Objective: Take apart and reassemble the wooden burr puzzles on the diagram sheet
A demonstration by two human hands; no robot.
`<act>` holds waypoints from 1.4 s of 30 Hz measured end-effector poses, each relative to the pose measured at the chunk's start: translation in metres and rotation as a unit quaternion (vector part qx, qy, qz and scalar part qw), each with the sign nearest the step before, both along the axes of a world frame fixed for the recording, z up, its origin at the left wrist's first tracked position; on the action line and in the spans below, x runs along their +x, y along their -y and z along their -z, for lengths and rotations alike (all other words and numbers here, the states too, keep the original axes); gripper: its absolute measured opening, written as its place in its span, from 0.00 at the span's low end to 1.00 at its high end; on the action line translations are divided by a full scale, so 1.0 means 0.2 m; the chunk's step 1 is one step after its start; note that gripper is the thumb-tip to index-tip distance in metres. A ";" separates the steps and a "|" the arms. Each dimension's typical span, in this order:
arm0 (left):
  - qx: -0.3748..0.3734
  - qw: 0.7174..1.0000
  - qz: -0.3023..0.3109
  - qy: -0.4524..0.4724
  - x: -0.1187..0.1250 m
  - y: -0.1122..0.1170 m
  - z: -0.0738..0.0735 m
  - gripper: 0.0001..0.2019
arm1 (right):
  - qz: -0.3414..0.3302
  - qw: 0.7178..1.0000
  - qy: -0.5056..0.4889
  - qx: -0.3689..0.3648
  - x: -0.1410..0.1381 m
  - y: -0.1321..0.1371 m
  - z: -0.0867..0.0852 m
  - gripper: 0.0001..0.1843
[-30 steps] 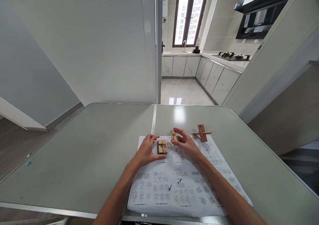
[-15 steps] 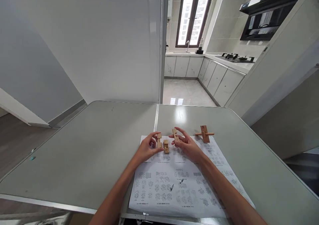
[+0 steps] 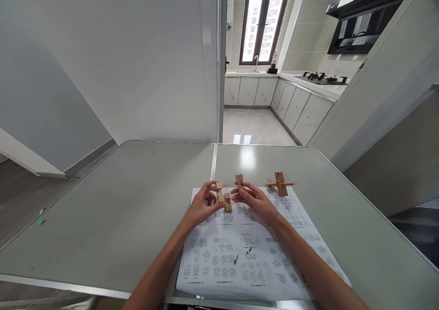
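Observation:
Between thumb and fingers, my left hand (image 3: pixel 205 205) pinches a notched light-wood puzzle piece (image 3: pixel 220 194), held upright over the paper. My right hand (image 3: pixel 255 201) grips a second notched wooden piece (image 3: pixel 239 180), also upright, by its lower part; the fingers cover that end. A third wooden puzzle piece (image 3: pixel 228 206) lies on the printed sheet (image 3: pixel 254 273) between the hands, its left side close to the left hand's piece and partly hidden by it. Rows of small drawings of shapes and a few pen ticks cover the sheet.
A reddish-brown wooden plate with a rod through it (image 3: pixel 281 184) stands at the sheet's far right corner. The grey-green table (image 3: pixel 113 218) has a metal seam and rim. A small teal bit (image 3: pixel 41 222) lies near its left edge. Beyond is a kitchen.
My right hand has turned its piece from a slant to nearly upright. The left hand's piece has tilted slightly. The piece on the sheet stays put.

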State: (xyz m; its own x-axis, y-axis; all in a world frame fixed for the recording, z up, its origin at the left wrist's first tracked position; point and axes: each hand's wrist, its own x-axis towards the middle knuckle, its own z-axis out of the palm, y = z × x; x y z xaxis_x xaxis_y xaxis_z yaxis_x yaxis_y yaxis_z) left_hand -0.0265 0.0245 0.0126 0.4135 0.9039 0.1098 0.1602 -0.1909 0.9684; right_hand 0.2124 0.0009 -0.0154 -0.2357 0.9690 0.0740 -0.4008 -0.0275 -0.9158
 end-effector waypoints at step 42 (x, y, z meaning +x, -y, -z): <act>-0.040 0.998 0.041 0.015 0.00 0.02 -0.03 0.35 | 0.123 0.969 0.172 0.127 -0.14 0.08 -0.05 0.16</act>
State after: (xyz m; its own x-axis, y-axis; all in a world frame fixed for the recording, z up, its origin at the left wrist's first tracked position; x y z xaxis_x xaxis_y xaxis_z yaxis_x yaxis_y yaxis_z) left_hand -0.0263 0.0198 0.0195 0.4835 0.8737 0.0528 0.1181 -0.1249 0.9851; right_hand 0.1841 -0.0157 -0.0058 -0.0535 0.9598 0.2755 -0.0365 0.2738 -0.9611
